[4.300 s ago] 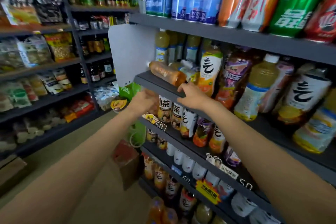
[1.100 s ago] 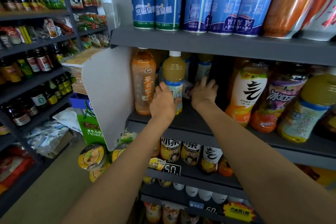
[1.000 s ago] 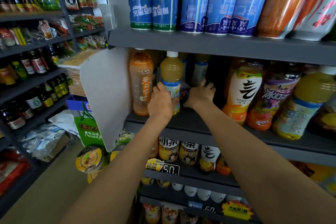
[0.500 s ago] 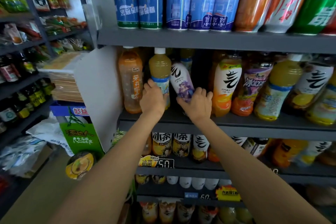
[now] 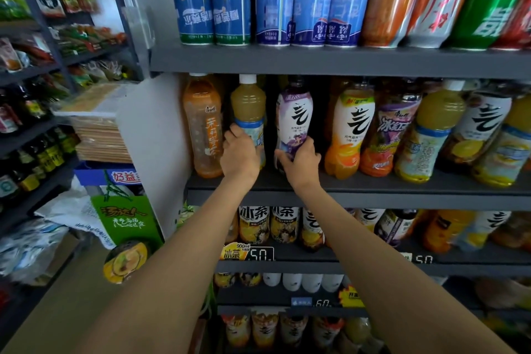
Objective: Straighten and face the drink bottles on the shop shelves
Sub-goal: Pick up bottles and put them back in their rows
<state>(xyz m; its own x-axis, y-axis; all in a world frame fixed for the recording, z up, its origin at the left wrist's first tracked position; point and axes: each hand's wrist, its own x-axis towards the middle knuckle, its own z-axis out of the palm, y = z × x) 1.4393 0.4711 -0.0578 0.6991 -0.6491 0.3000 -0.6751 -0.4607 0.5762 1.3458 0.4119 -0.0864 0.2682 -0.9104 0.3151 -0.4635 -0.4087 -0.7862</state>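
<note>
On the grey middle shelf (image 5: 373, 185) my left hand (image 5: 240, 154) grips the lower part of a yellow juice bottle (image 5: 248, 106) with a white cap and blue label. My right hand (image 5: 298, 159) grips the base of a purple-and-white bottle (image 5: 293, 118), which stands upright with its label facing me. An orange tea bottle (image 5: 202, 126) stands upright at the far left of the row, beside my left hand. To the right stand an orange-and-white bottle (image 5: 349, 129) and several more, some leaning.
Tall blue, orange and green cans (image 5: 301, 0) fill the shelf above. Lower shelves hold more bottles behind price tags (image 5: 260, 253). A white end panel (image 5: 155, 138) closes the shelf's left side. Snack and sauce racks (image 5: 34, 112) line the aisle on the left.
The orange tea bottle, lying down earlier, now stands upright at the left. My right hand pulled the purple-and-white bottle forward from the back and stood it straight. My left hand stays on the yellow bottle.
</note>
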